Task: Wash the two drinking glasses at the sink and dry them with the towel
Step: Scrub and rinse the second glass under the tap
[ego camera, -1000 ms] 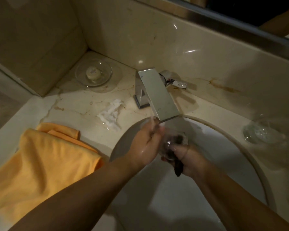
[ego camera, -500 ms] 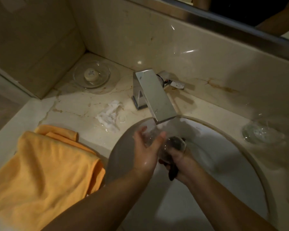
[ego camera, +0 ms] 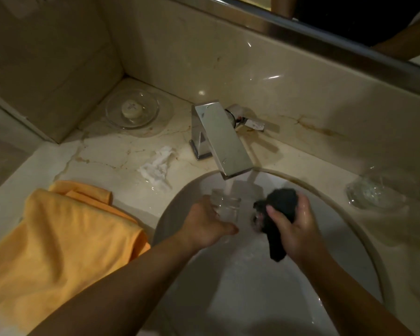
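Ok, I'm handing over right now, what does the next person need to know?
Left hand grips a glass under the running faucet, over the sink.
Right hand grips a dark cloth, apart from the glass.
Second glass sits on the counter right of the sink; orange towel lies on its left.
Done: first glass under rinse. Left: second glass if unwashed, then dry both.

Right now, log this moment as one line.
phase: rinsing | left hand: holds glass under faucet | right hand: grips black cloth | towel: on counter

A soap dish (ego camera: 149, 118) and crumpled white tissue (ego camera: 155, 169) lie on the marble counter (ego camera: 107, 151).
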`<state>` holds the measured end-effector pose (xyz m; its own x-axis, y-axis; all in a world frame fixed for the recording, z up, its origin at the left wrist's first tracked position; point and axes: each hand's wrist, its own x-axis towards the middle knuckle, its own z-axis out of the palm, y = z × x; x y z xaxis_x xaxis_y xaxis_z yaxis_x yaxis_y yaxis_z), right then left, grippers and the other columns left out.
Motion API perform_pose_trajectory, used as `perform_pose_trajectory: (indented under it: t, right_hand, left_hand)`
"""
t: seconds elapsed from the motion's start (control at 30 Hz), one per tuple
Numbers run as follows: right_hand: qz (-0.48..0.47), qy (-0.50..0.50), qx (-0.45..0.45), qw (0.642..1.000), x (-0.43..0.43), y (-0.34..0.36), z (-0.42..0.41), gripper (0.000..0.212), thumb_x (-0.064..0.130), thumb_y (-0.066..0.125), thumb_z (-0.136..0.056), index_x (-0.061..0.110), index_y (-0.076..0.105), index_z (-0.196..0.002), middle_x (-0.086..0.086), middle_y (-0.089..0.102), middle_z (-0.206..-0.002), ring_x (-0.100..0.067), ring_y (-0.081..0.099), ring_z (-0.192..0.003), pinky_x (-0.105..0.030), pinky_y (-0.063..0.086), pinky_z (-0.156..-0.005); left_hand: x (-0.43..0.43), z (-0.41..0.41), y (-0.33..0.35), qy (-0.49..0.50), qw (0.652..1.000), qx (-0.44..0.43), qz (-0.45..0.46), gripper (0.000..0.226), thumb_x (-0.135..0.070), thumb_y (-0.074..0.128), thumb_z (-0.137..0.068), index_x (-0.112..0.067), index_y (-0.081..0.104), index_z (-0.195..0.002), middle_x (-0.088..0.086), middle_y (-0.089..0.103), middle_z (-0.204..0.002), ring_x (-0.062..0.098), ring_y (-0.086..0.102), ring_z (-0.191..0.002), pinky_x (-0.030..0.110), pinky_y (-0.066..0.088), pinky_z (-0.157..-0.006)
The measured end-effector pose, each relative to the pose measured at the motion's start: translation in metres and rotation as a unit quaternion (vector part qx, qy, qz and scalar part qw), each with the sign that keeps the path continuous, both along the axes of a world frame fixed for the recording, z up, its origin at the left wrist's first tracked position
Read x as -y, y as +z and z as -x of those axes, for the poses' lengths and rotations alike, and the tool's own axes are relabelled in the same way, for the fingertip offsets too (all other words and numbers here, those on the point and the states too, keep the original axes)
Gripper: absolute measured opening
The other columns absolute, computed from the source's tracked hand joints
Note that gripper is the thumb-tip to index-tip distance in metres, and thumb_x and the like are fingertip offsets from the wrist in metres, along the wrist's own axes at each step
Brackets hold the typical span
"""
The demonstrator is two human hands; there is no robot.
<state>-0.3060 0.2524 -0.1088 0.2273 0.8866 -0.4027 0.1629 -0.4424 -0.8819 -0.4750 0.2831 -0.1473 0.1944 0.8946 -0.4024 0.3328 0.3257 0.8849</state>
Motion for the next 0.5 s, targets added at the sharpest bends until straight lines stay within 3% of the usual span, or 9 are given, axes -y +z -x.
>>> perform_pose_trajectory:
  t: [0.07,0.17,0.27,0.37,0.43,0.5]
  right_hand:
    - [-0.002,0.110,0.074,0.991,-0.007,0.012,0.012,0.046,0.023,0.057,-0.088,0.026,0.038,-0.130,0.004,0.053,-0.107,-0.010,0.059,-0.096,-0.019,0.049,-0.069]
    - [0.013,0.252,0.204,0.946,-0.015,0.006,0.033,0.056,0.045,0.061,-0.082,0.029,0.041,-0.131,0.006,0.053,-0.120,-0.011,0.051,-0.109,-0.031,0.048,-0.091]
    - [0.044,0.242,0.141,0.959,-0.029,0.003,0.045,0.048,0.050,0.069,-0.072,0.031,0.054,-0.114,0.004,0.062,-0.111,-0.014,0.058,-0.104,-0.038,0.049,-0.094]
    - [0.107,0.204,0.025,0.973,-0.047,0.001,0.048,0.028,0.048,0.065,-0.078,0.028,0.063,-0.096,0.001,0.069,-0.097,-0.016,0.065,-0.089,-0.039,0.053,-0.085]
    - [0.173,0.131,-0.018,0.976,-0.060,-0.009,0.047,0.033,0.049,0.064,-0.079,0.020,0.067,-0.092,-0.006,0.072,-0.090,-0.021,0.069,-0.081,-0.038,0.057,-0.074]
    - [0.239,0.075,-0.065,0.966,-0.066,-0.016,0.046,0.044,0.049,0.065,-0.075,0.012,0.068,-0.100,-0.013,0.072,-0.097,-0.029,0.069,-0.084,-0.041,0.057,-0.071]
  left_hand:
    - [0.002,-0.001,0.000,-0.040,0.999,-0.034,-0.002,0.040,-0.009,0.083,-0.059,-0.023,0.060,-0.090,-0.012,0.060,-0.078,0.000,0.060,-0.069,0.010,0.048,-0.061]
    - [0.002,-0.005,0.000,-0.145,0.982,-0.118,-0.023,0.066,-0.036,0.076,-0.052,-0.020,0.055,-0.112,-0.004,0.059,-0.103,0.013,0.061,-0.089,0.030,0.055,-0.077]
    - [0.000,-0.002,0.007,-0.192,0.952,-0.218,-0.099,0.066,-0.034,0.072,-0.060,-0.021,0.051,-0.121,-0.003,0.055,-0.113,0.017,0.058,-0.098,0.032,0.052,-0.083]
    - [-0.002,0.004,0.011,-0.167,0.946,-0.235,-0.147,0.069,-0.030,0.075,-0.060,-0.021,0.049,-0.123,0.001,0.058,-0.116,0.020,0.059,-0.103,0.027,0.048,-0.084]
    - [-0.005,0.005,0.013,-0.176,0.938,-0.242,-0.173,0.076,-0.031,0.076,-0.061,-0.023,0.045,-0.129,0.002,0.058,-0.116,0.022,0.059,-0.103,0.027,0.047,-0.085]
    - [-0.006,0.004,0.013,-0.178,0.928,-0.258,-0.203,0.078,-0.033,0.076,-0.062,-0.024,0.042,-0.131,0.003,0.057,-0.116,0.023,0.057,-0.103,0.028,0.045,-0.085]
